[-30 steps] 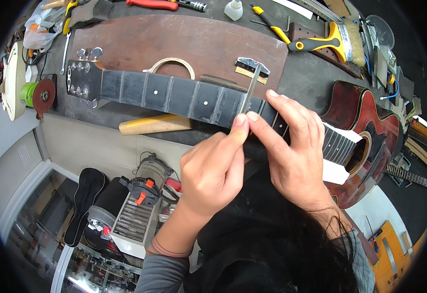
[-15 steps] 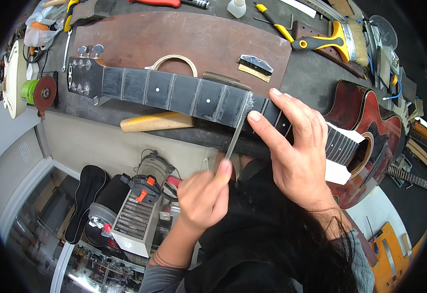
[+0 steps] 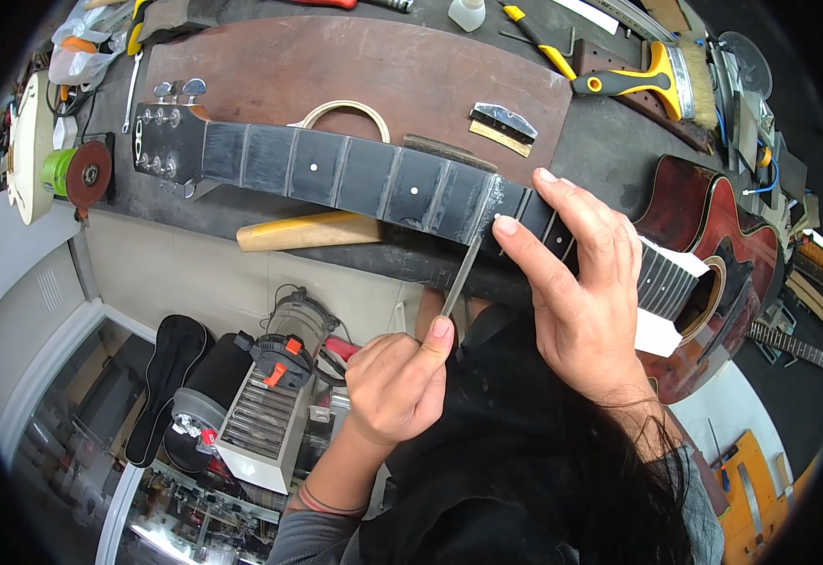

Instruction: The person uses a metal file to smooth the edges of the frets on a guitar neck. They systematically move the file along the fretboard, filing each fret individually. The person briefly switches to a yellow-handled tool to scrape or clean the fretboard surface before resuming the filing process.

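Note:
A guitar neck (image 3: 364, 176) with a dark fretboard lies across the bench, its black headstock (image 3: 169, 141) with tuning pegs at the left. My left hand (image 3: 397, 381) is closed round the lower end of a thin metal file (image 3: 462, 276), thumb along it. The file's upper end meets the fretboard's near edge, by a strip dusted with pale powder. My right hand (image 3: 589, 292) is open, with thumb and forefinger spread and their tips at the fretboard just right of that strip. Its other fingers are partly hidden.
Beneath the neck is a wooden block (image 3: 308, 233). A brown guitar-shaped board (image 3: 242, 71) lies behind, with a bridge-like piece (image 3: 503, 126) on it. A yellow-handled brush (image 3: 642, 83) is at the far right, a red guitar body (image 3: 736, 221) at the right, a sanding-disc tool (image 3: 85, 179) at the left.
My left hand has drawn the file slightly back toward me, so its tip has gone from across the fretboard to the near edge. The whole view has shifted a little.

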A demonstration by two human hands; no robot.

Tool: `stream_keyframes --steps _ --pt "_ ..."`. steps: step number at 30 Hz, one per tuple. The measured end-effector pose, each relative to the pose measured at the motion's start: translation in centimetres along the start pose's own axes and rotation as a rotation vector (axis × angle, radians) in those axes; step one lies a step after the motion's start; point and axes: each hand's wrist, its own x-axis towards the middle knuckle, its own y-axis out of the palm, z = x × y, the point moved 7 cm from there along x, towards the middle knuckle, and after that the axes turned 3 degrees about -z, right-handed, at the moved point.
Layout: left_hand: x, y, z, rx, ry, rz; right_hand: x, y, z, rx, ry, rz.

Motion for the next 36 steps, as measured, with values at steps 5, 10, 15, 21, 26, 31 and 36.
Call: stream_keyframes --steps 5,10,15,21,26,31,36 --pt "2.9 1.4 0.7 0.027 0.026 -0.063 -0.1 0.1 0.0 0.004 -0.002 -0.004" --pt "4.9 2.3 1.1 0.011 0.018 -0.053 -0.1 0.1 -0.2 -0.003 -0.003 -0.006" --pt "1.7 0.8 0.3 0.036 -0.01 -0.032 -0.1 0.2 0.1 0.015 -0.004 -0.017" --pt "3.3 1.5 0.7 0.026 0.013 -0.022 0.1 -0.1 0.1 0.014 0.02 0.016" --pt "-1.7 -0.4 -0.4 -0.013 0.037 -0.024 0.3 -0.3 0.3 0.017 0.015 0.023" --pt "-0.8 0.0 -0.2 -0.009 0.031 -0.011 0.2 -0.3 0.3 0.018 0.019 0.025" --pt "-0.6 0.1 0.1 0.018 -0.005 -0.015 0.1 -0.2 0.3 0.02 0.022 0.031"
